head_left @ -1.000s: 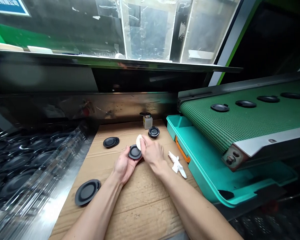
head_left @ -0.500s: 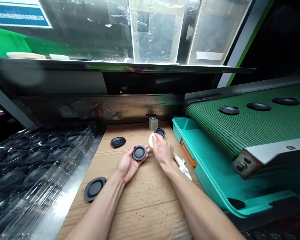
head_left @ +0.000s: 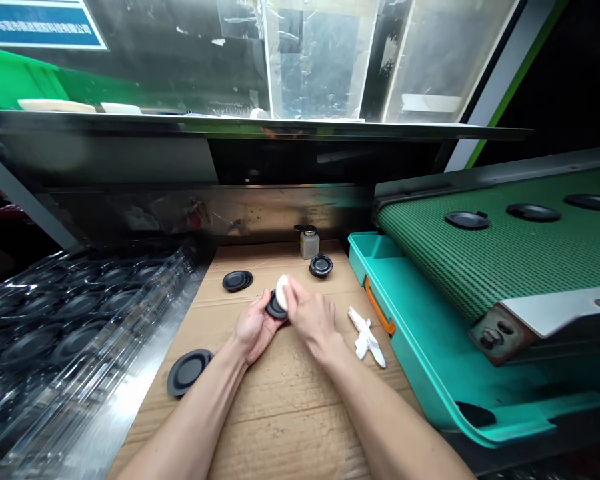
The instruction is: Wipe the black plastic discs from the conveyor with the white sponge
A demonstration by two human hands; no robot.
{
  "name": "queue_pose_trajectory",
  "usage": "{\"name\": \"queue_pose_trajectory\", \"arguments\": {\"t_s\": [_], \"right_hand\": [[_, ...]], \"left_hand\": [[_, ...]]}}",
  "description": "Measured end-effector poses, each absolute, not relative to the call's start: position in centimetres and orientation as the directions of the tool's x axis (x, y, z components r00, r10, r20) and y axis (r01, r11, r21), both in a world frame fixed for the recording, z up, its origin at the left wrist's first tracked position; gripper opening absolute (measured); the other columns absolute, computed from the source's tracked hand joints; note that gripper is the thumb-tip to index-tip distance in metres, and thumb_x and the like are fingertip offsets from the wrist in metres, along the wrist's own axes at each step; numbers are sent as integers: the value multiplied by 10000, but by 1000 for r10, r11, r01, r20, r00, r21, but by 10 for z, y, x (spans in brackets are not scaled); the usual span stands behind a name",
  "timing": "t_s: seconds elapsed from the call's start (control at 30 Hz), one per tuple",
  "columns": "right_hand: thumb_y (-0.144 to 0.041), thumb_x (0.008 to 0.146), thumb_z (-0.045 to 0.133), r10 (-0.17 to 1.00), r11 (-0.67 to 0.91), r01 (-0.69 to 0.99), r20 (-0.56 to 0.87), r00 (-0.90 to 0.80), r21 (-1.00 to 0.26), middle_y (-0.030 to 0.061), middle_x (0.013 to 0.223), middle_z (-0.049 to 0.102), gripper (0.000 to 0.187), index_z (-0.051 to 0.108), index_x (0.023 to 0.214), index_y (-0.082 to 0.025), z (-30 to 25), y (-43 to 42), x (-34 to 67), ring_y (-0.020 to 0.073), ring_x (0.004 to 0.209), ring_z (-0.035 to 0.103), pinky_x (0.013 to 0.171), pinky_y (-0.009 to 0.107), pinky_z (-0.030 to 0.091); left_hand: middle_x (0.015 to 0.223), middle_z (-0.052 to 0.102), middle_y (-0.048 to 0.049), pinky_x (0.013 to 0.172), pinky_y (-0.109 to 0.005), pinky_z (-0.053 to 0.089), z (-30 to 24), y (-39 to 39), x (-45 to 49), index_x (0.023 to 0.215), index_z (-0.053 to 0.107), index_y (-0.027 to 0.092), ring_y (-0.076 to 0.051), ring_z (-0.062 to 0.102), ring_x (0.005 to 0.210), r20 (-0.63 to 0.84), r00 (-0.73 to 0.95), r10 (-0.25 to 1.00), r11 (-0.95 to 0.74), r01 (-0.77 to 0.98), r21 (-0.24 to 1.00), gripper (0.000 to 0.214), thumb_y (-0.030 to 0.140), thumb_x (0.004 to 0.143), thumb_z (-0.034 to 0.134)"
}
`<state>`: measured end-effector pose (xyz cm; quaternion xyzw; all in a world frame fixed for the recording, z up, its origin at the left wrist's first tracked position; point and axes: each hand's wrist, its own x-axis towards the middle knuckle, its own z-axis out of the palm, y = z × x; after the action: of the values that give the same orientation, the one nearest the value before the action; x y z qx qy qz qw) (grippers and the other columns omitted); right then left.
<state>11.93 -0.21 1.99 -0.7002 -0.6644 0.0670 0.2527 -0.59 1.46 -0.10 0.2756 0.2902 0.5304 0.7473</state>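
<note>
Now, pad against disc above the cardboard

Head view. The left hand [head_left: 254,327] is curled palm-up around a small black disc [head_left: 274,309], fingers closed under its rim, holding it just above the cardboard sheet [head_left: 290,400]. The right hand [head_left: 307,317] pinches a white pad [head_left: 282,291] between thumb and fingertips and presses it onto the disc's upper face, and the two hands touch. How much of the face the pad covers is hard to tell, since the right hand hides most of it.

On the cardboard lie a flat disc [head_left: 237,281] to the left, a ribbed disc [head_left: 321,266] beside a small bottle [head_left: 309,243] at the far edge, a larger disc [head_left: 187,372] near the left forearm, and a crumpled white cloth [head_left: 367,337] to the right. A teal tray [head_left: 430,360] sits under the end of a green conveyor belt [head_left: 505,260] carrying more discs.

Judging by the grip, the wipe would go best with the left fingers on the rim only, so the pad can sweep the whole face. Light, even pressure should stop the thin disc flexing or slipping out.
</note>
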Motion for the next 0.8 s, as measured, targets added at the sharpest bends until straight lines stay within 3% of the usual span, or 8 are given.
{"name": "queue_pose_trajectory", "arguments": {"t_s": [0.2, 0.4, 0.47, 0.53, 0.63, 0.8], "right_hand": [[-516, 997, 297, 955, 59, 890, 287, 82, -451, 72, 894, 728, 462, 466, 1409, -394, 12, 1, 122, 267, 775, 677, 724, 352, 476], [-506, 1001, 305, 919, -98, 801, 254, 300, -591, 53, 1017, 723, 428, 574, 1306, -371, 6, 13, 152, 248, 907, 667, 784, 330, 466], [-525, 992, 319, 928, -79, 796, 247, 278, -600, 48, 999, 724, 429, 595, 1279, -366, 4, 14, 152, 244, 899, 667, 776, 323, 465], [-545, 980, 338, 940, -58, 800, 236, 245, -597, 49, 981, 724, 432, 607, 1265, -364, 2, 13, 150, 244, 885, 668, 765, 321, 467], [-549, 977, 339, 937, -64, 789, 236, 259, -611, 49, 1009, 721, 431, 620, 1243, -360, -1, 13, 148, 250, 917, 664, 765, 324, 468], [-553, 973, 353, 937, -75, 783, 225, 268, -618, 50, 1015, 723, 431, 634, 1225, -346, -3, 15, 150, 254, 921, 662, 754, 328, 468]], "left_hand": [[1222, 650, -179, 967, -416, 535, 0, 17, -7, 1108, 645, 99, -260, 623, 1142, -182, 278, 943, 324, -645, 692, 273, 250, 960, 472], [1278, 615, -197, 856, -411, 579, 13, 13, -15, 1150, 623, 125, -284, 653, 1086, -119, 232, 965, 240, -612, 754, 311, 335, 934, 541], [1246, 638, -186, 903, -353, 556, 23, 5, -12, 1202, 607, 133, -262, 648, 1099, -47, 191, 980, 149, -561, 815, 374, 275, 861, 664], [1222, 659, -146, 985, -292, 500, 33, -4, -6, 1277, 575, 163, -233, 620, 1152, 62, 140, 988, 16, -497, 867, 580, 123, 734, 775], [1206, 672, -77, 1087, -249, 399, 45, -20, 6, 1374, 508, 241, -207, 554, 1246, 199, 60, 978, -148, -474, 868, 896, -75, 584, 788], [1183, 678, -74, 1152, -312, 331, 51, -34, 15, 1396, 491, 240, -227, 471, 1331, 214, 21, 977, -173, -513, 841, 852, -74, 641, 730]]}}
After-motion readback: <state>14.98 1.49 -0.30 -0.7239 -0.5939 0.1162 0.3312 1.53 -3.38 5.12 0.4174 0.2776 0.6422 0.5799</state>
